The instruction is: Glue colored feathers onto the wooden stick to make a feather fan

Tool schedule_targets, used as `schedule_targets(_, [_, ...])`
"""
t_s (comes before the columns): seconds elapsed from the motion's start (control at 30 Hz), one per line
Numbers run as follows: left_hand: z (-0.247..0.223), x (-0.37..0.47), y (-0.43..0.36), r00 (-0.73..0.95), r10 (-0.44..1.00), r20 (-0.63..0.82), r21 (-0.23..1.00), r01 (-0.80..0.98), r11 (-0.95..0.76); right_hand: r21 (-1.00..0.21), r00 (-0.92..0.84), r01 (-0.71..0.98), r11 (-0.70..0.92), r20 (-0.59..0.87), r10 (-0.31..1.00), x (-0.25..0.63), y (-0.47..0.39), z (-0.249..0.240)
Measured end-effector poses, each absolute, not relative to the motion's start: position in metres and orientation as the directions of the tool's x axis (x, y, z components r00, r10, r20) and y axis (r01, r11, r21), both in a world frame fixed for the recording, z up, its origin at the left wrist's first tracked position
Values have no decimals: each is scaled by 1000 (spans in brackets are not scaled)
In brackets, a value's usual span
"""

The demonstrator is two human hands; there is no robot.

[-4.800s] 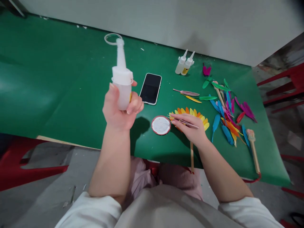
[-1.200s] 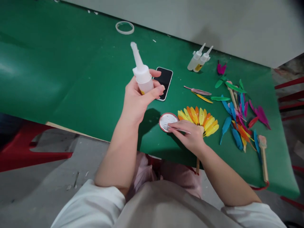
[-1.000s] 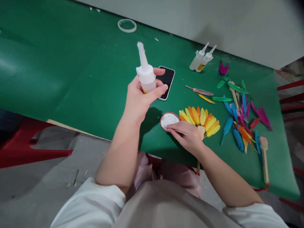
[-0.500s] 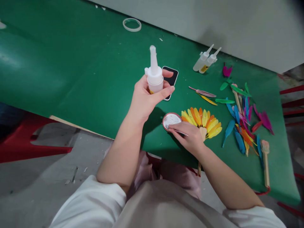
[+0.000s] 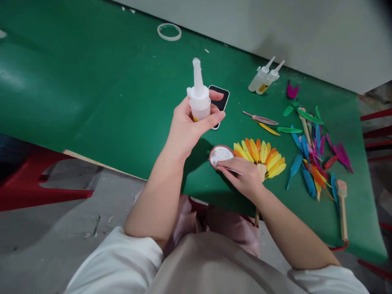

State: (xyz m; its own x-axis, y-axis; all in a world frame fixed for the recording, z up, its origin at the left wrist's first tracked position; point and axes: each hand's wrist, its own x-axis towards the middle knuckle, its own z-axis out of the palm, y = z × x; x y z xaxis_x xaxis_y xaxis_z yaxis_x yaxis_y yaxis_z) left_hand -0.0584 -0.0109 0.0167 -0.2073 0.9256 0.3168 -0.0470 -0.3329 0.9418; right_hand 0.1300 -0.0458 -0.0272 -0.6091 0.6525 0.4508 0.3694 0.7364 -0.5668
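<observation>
My left hand [image 5: 191, 124] is wrapped round a white glue bottle [image 5: 200, 98], held upright with its nozzle pointing up, above a black phone [image 5: 223, 94] on the table. Lower down, my right hand [image 5: 243, 175] grips a thin stick [image 5: 234, 170] whose end reaches the round, red-rimmed white dish [image 5: 221, 154]. Beside that hand lies a fan of yellow and orange feathers [image 5: 263, 151] on a wooden handle [image 5: 257, 217], partly hidden by the hand.
Two more glue bottles [image 5: 259, 79] stand at the back. Loose coloured feathers [image 5: 310, 185] and a wooden stick [image 5: 343, 216] lie at the right. A tape ring [image 5: 169, 37] is near the wall. Red stools [image 5: 45, 194] flank the green table [image 5: 92, 94].
</observation>
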Motion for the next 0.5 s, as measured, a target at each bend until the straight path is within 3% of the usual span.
schedule_targets(0.13, [16,-59,-11,-206,936,285,950,-70,-305,-729,-503,366,579,368,782,132,-47,-22])
schedule_targets(0.23, [17,-58,-12,-195,951,242,961,-87,-262,-907,-320,288,308,212,924,140,-44,-17])
schedule_targets(0.3, [17,-55,-13,-166,964,207,973,-67,-221,-978,-199,148,147,117,973,147,-40,-14])
schedule_targets(0.4, [17,-49,-14,-121,978,172,982,94,-161,-993,-86,-93,65,74,994,154,-32,-8])
schedule_targets(0.5, [15,-43,-15,-65,977,204,920,352,-169,-973,-2,-205,110,113,994,160,-28,0])
